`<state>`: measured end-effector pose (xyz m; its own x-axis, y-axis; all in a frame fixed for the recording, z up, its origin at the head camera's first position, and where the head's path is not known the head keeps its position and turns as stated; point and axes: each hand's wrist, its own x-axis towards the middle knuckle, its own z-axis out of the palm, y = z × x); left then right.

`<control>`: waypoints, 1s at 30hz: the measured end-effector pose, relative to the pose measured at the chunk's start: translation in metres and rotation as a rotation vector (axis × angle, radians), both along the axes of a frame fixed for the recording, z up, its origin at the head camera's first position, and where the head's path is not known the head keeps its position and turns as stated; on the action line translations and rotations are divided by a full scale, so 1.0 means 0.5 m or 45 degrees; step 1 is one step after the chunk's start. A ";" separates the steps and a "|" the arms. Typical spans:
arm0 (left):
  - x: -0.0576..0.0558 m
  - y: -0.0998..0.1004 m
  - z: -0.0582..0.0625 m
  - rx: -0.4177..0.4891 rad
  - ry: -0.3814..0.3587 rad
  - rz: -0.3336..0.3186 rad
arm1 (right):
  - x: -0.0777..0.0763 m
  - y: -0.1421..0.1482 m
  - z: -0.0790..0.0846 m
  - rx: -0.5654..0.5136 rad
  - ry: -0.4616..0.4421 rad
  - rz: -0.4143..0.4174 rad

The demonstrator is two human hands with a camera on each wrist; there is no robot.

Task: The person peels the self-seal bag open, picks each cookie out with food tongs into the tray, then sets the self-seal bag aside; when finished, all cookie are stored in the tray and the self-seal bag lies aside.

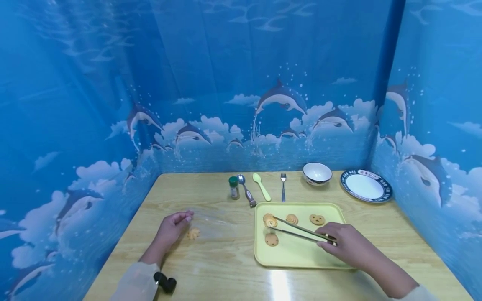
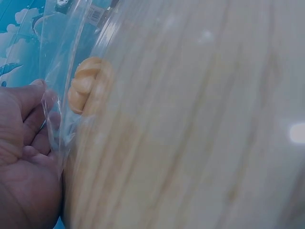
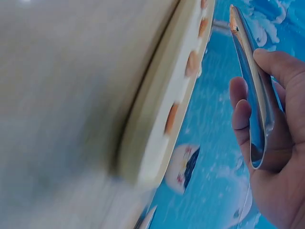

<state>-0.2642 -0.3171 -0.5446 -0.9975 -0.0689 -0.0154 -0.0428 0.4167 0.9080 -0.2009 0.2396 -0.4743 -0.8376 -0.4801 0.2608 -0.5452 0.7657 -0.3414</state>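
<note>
My right hand (image 1: 344, 242) grips metal tongs (image 1: 301, 232) over the tray (image 1: 301, 257). The tong tips lie at a ridged, flower-shaped cookie (image 1: 269, 218) near the tray's left end; in the right wrist view an orange-brown bit shows between the tips. Also on the tray are a swirl cookie (image 1: 291, 219), a bear-face cookie (image 1: 317, 219) and a round cookie (image 1: 271, 239). To the left, my left hand (image 1: 172, 230) pinches the edge of a clear plastic bag (image 2: 66, 43) between thumb and fingers. A ridged cookie (image 2: 86, 86) shows inside that bag, close beside the fingers.
Behind the tray lie a green-capped jar (image 1: 234, 190), a metal spoon (image 1: 246, 192), a pale green spoon (image 1: 261, 187) and a fork (image 1: 283, 187). A bowl (image 1: 317, 173) and a dark-rimmed plate (image 1: 366, 187) stand at the back right. Dolphin-print curtains (image 1: 211, 83) enclose the wooden table (image 1: 211, 276).
</note>
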 end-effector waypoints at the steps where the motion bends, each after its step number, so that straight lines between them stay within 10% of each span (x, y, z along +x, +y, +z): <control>1: 0.000 0.000 0.000 -0.003 -0.001 -0.007 | 0.006 0.014 -0.001 -0.014 0.005 0.002; 30: 0.002 -0.001 0.001 -0.010 -0.030 0.004 | 0.077 0.117 -0.042 0.000 -0.126 -0.069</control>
<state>-0.2634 -0.3174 -0.5440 -0.9966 -0.0726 -0.0386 -0.0658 0.4236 0.9034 -0.1626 0.2979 -0.4955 -0.8839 -0.4335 0.1755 -0.4667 0.7932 -0.3912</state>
